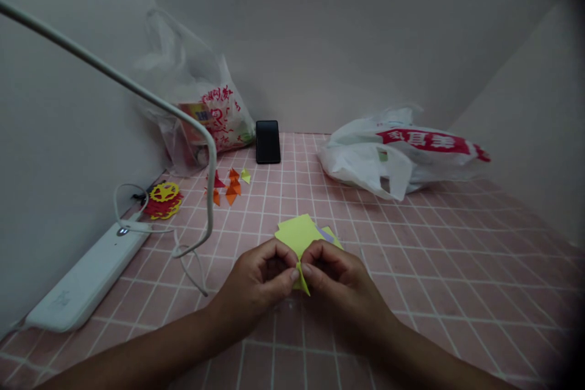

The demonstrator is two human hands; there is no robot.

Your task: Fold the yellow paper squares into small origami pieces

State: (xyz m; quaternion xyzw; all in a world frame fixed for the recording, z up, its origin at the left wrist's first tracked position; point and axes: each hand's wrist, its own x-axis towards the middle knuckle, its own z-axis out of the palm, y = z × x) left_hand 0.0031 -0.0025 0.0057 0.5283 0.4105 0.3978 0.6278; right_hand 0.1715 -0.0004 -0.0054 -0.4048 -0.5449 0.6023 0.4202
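My left hand (260, 277) and my right hand (336, 277) meet at the middle of the pink checked table (434, 268). Both pinch a small folded piece of yellow paper (301, 279) between thumbs and fingertips; its point sticks down between them. Just beyond my fingers lies a small stack of yellow paper sheets (299, 233), with a pale purple sheet (326, 235) showing at its right edge.
Small orange, red and yellow paper scraps (231, 189) lie far left, near red and yellow cut-out paper wheels (163, 200). A white power strip (86, 277) with cables sits left. A black phone (267, 141) and two plastic bags (397, 152) (201, 113) stand by the walls.
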